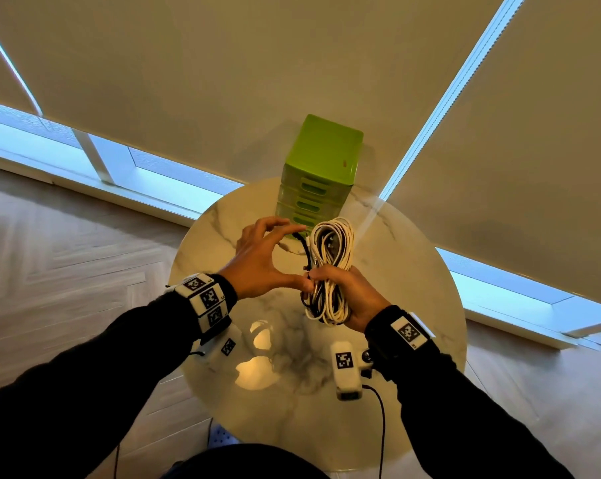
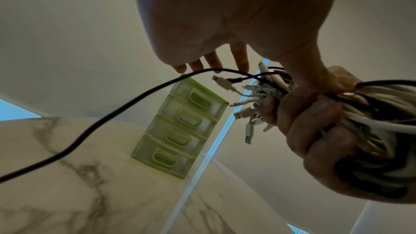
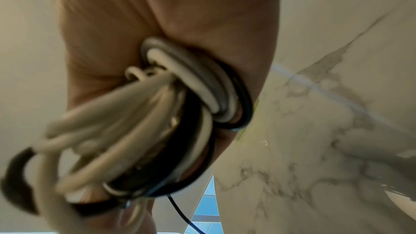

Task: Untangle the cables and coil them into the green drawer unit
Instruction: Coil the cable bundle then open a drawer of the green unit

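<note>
**A:** Where's your cable bundle [image 1: 330, 267] right now?

**B:** In your right hand [image 1: 352, 299], held above the middle of the round table [image 1: 413, 271]. Your fingers are curled tight round its waist, so the loops fan out above and below your fist. It's a mix of smooth, round white cords and thinner black ones, wound into long ovals. From your left wrist view you can see a cluster of loose plug ends [image 2: 249, 113] sticking out of the fist toward the left, white with metal tips.

**A:** And your left hand [image 1: 257, 267]?

**B:** Just left of the bundle. Your thumb reaches across to touch it at your right fist, and your fingers are bent in a loose arch, with the tips next to a black cable end [image 1: 300, 236] at the far left of the loops. I cannot tell whether they pinch it.

**A:** The drawers?

**B:** Your green drawer unit [image 1: 321, 171] stands upright at the far edge of the table, just beyond the bundle. It's boxy, glossy plastic: four translucent drawers stacked, each with an oval recessed handle, all pushed in.

**A:** The rest?

**B:** The tabletop is polished white marble with grey veins. Beige roller blinds [image 1: 223, 81] hang behind it, and the floor [image 1: 67, 243] is pale herringbone wood.
</note>
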Demonstrator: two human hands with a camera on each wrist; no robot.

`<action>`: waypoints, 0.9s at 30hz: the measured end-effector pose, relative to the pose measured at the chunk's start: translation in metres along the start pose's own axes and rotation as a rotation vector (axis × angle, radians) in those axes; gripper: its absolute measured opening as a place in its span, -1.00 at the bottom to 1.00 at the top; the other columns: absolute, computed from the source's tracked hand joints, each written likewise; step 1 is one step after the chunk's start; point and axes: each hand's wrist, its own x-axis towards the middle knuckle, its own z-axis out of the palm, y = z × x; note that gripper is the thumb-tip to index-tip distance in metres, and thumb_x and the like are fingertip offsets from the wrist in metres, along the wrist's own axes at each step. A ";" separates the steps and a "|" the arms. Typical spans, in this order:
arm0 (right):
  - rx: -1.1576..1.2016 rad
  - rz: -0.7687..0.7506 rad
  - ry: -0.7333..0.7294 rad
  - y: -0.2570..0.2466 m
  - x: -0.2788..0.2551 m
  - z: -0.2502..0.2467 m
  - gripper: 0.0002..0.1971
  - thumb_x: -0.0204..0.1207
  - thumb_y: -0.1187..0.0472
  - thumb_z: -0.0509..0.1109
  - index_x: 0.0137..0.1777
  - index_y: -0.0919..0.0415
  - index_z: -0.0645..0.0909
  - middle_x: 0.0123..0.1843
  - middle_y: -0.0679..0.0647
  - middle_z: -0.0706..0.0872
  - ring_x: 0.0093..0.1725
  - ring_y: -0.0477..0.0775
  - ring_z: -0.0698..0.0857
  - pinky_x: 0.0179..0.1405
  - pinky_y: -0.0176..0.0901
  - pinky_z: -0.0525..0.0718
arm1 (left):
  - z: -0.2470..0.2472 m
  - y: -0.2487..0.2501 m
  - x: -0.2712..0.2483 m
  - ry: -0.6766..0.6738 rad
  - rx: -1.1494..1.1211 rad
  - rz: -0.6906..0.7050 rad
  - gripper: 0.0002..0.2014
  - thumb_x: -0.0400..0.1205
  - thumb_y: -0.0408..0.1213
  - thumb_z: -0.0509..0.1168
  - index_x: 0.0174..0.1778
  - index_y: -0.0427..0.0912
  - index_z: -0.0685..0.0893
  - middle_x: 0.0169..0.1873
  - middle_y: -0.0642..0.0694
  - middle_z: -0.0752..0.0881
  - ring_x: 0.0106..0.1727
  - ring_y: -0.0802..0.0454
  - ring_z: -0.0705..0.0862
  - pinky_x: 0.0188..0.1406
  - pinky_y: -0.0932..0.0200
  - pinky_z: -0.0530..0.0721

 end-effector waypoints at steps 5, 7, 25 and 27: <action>-0.060 -0.076 0.031 0.002 0.002 -0.002 -0.80 0.49 0.47 0.47 0.10 0.41 0.63 -0.31 0.32 0.65 -0.35 0.27 0.67 -0.27 0.04 0.74 | 0.006 0.000 0.001 -0.054 -0.106 0.047 0.06 0.16 0.47 0.55 0.59 0.39 0.30 0.56 0.10 0.38 0.56 0.06 0.38 0.59 -0.16 0.39; -0.086 -0.122 0.061 0.001 0.002 -0.001 -0.88 0.49 0.50 0.43 0.01 0.44 0.65 -0.33 0.34 0.65 -0.37 0.27 0.66 -0.30 0.03 0.73 | 0.008 0.003 0.001 -0.072 -0.214 -0.015 0.13 0.12 0.40 0.61 0.62 0.31 0.28 0.51 0.10 0.41 0.43 0.11 0.53 0.44 0.00 0.57; -0.451 -0.282 0.081 0.017 0.006 0.000 -0.76 0.36 0.54 0.52 0.01 0.34 0.74 -0.22 0.26 0.82 -0.23 0.19 0.79 -0.13 0.07 0.78 | 0.021 0.042 0.009 0.011 -1.227 -0.623 -0.45 0.85 0.03 -0.02 0.37 -0.38 0.62 0.24 -0.37 0.76 0.19 -0.20 0.77 0.12 -0.04 0.76; -0.501 -0.285 0.134 0.018 0.009 0.000 -0.67 0.32 0.46 0.56 0.09 0.26 0.74 -0.15 0.16 0.85 -0.13 0.15 0.82 -0.01 0.16 0.81 | 0.020 0.047 0.012 0.015 -1.276 -0.648 -0.44 0.86 0.03 -0.04 0.41 -0.37 0.60 0.29 -0.38 0.74 0.32 -0.25 0.72 0.23 -0.08 0.73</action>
